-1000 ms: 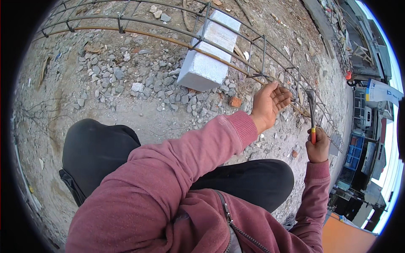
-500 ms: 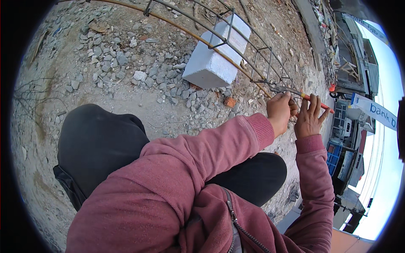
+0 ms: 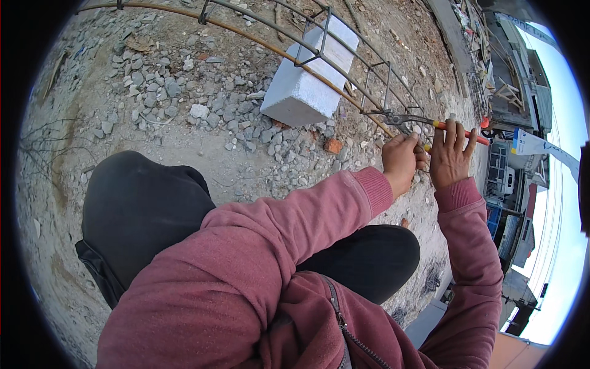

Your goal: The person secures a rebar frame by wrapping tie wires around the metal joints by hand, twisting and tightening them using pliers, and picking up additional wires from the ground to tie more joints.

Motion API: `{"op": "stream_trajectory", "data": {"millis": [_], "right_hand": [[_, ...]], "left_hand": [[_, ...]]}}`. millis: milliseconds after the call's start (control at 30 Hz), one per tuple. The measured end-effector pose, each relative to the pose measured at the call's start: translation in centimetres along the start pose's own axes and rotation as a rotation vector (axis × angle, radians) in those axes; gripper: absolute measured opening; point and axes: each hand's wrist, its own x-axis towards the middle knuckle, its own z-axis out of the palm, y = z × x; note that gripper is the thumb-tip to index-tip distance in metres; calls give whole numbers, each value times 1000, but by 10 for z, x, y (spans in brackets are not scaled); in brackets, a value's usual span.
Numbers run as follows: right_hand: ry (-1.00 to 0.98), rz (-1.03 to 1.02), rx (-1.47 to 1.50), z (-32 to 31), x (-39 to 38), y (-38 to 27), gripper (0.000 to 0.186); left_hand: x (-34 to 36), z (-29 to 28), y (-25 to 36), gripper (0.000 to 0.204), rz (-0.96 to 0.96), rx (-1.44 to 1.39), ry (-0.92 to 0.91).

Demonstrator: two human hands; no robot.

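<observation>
My right hand [image 3: 452, 157] grips long pliers [image 3: 421, 120] with red and yellow handles, their metal jaws at the rebar cage [image 3: 329, 71] near a tied joint. My left hand [image 3: 401, 161] is closed just below the jaws, beside the rusty lower bar and a yellow part of the pliers; what its fingers hold is partly hidden. Behind the bars, left of the pliers, a white block [image 3: 292, 95] lies under the cage.
Grey gravel [image 3: 166, 89] and a red brick piece [image 3: 333, 146] lie on the dusty ground. My dark-trousered knees [image 3: 141, 215] are bent below the cage. Buildings [image 3: 522, 80], banners and wires line the right edge.
The pliers have swung from upright to lying sideways at the bars, and my right hand has risen toward my left hand. My left hand has shifted right and its fingers have curled.
</observation>
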Motion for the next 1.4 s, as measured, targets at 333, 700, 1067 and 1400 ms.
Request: {"op": "stream_trajectory", "data": {"millis": [333, 700, 1067, 1400], "right_hand": [[-842, 234, 1253, 17, -11, 6, 18], [-601, 215, 590, -45, -36, -24, 55], [-1216, 467, 1233, -34, -28, -6, 45], [-1491, 912, 2777, -9, -69, -35, 39]], "left_hand": [[15, -24, -8, 29, 103, 298, 23], [41, -2, -11, 28, -211, -309, 29], [35, -12, 2, 32, -321, -251, -1], [24, -28, 20, 30, -419, -178, -248]]}}
